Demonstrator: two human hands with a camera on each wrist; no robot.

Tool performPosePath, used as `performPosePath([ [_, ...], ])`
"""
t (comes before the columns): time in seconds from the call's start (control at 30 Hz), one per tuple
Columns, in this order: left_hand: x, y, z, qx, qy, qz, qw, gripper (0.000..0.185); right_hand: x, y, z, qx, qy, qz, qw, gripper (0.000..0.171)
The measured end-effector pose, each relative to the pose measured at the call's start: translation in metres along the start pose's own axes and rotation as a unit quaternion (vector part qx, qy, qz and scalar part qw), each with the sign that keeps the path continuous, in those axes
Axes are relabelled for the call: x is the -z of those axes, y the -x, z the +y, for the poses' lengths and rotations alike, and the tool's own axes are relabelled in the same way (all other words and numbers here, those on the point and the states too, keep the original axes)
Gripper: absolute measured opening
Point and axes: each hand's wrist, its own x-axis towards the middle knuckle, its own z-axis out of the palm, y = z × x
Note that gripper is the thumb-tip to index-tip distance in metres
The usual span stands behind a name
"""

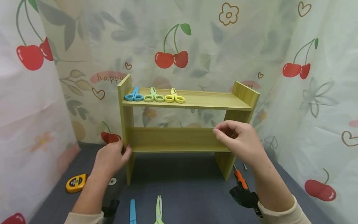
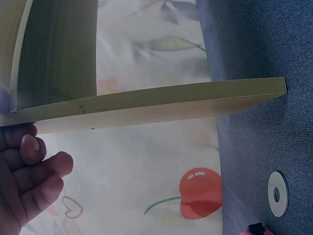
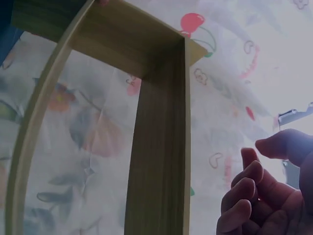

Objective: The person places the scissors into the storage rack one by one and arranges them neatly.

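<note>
A small two-tier wooden shelf (image 1: 173, 140) stands upright on the dark table. My left hand (image 1: 112, 157) holds its left side panel (image 2: 171, 97), thumb on one face and fingers on the other. In the head view my right hand (image 1: 237, 137) overlaps the shelf's right side; its fingers are loosely bent with nothing between them, and the right wrist view has thumb and forefinger apart. On the top board lie blue scissors (image 1: 134, 97), green scissors (image 1: 153, 97) and yellow scissors (image 1: 174, 98), side by side at the left.
A yellow tape measure (image 1: 76, 183) and a washer (image 1: 112, 181) lie left of the shelf. An orange-handled screwdriver (image 1: 241, 179) and a bolt (image 1: 245, 167) are at the right. Near the front edge, a blue blade (image 1: 132, 210) and a green blade (image 1: 158, 208) point towards the shelf.
</note>
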Motion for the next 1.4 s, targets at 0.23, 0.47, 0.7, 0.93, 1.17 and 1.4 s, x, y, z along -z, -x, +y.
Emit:
performPosePath([
  [0.23,-0.001,0.000,-0.001,0.001,0.002,0.002,1.0000,0.033,-0.007,0.035,0.013,-0.027,-0.027,-0.017,0.999,0.011],
  [0.47,-0.002,0.000,0.000,-0.002,0.006,0.002,1.0000,0.033,-0.020,0.056,0.029,-0.030,-0.064,-0.035,0.997,0.005],
  [0.7,-0.003,0.000,0.000,-0.004,0.013,0.004,0.9999,0.032,-0.040,0.062,0.046,-0.030,-0.103,-0.077,0.991,0.004],
  [0.93,-0.001,0.001,0.000,-0.001,0.014,-0.008,0.9999,0.029,-0.065,0.060,0.054,-0.016,-0.134,-0.146,0.980,0.005],
  [1.17,-0.001,0.001,-0.001,0.000,0.012,-0.009,0.9999,0.029,-0.094,0.065,0.051,-0.023,-0.146,-0.221,0.964,0.007],
  [1.4,-0.003,0.001,-0.002,0.001,0.015,-0.011,0.9998,0.030,-0.122,0.075,0.053,-0.043,-0.189,-0.299,0.934,0.007],
])
